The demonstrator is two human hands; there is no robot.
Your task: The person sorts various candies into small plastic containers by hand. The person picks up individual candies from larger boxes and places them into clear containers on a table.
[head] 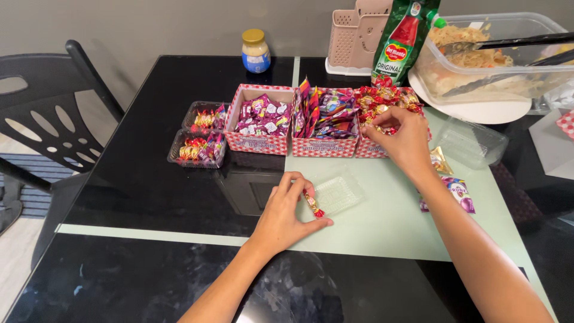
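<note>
Left hand (286, 210): we are pinching a red-and-gold wrapped candy (313, 204) between thumb and fingertips, at the near-left edge of the clear plastic tray (338, 192).
Right hand (399, 135): we are reaching beyond the tray into the rightmost red box (366, 148), fingers closing on gold-wrapped candies (382, 100).
Middle box (324, 145): sitting directly behind the tray, holding purple packets.
Filled trays (198, 139): lying far left of the tray.

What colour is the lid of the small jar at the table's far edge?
Gold-yellow; the jar shows best in the head view.
</note>
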